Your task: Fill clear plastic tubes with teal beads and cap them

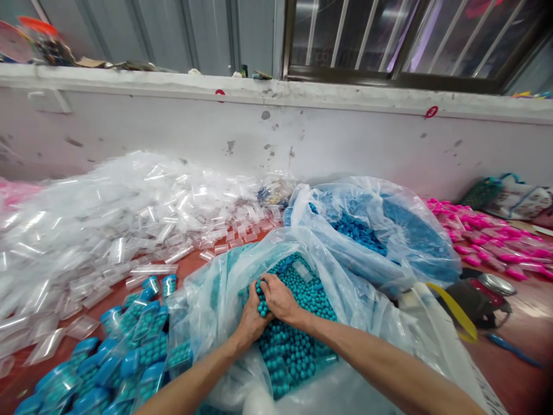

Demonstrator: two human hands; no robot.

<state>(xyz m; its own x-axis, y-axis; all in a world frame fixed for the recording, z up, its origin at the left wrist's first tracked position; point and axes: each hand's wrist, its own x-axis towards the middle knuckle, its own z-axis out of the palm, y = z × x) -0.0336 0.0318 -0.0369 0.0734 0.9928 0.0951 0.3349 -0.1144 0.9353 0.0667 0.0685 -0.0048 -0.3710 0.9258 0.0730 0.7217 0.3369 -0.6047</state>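
My left hand [253, 318] and my right hand [280, 300] meet over an opened clear plastic bag [242, 262] full of teal beads [298, 334]. Between them is an upright column of teal beads [261, 300], with the fingers of both hands closed around it. Whether a clear tube encloses this column I cannot make out. The right fingers curl over its top, while the left hand cups its side and lower part. A clear tube [302, 271] lies on the loose beads behind my right hand. Blue-capped clear containers of teal beads [142, 340] are heaped to the left.
Empty clear tubes [116, 207] form a large pile at back left on the red table [185, 264]. Behind the beads, a plastic-lined basin [415, 230] holds small blue pieces [358, 230]. Pink pieces [496, 236] and a blue-handled tool [514, 350] lie right. A wall [194, 127] rises behind.
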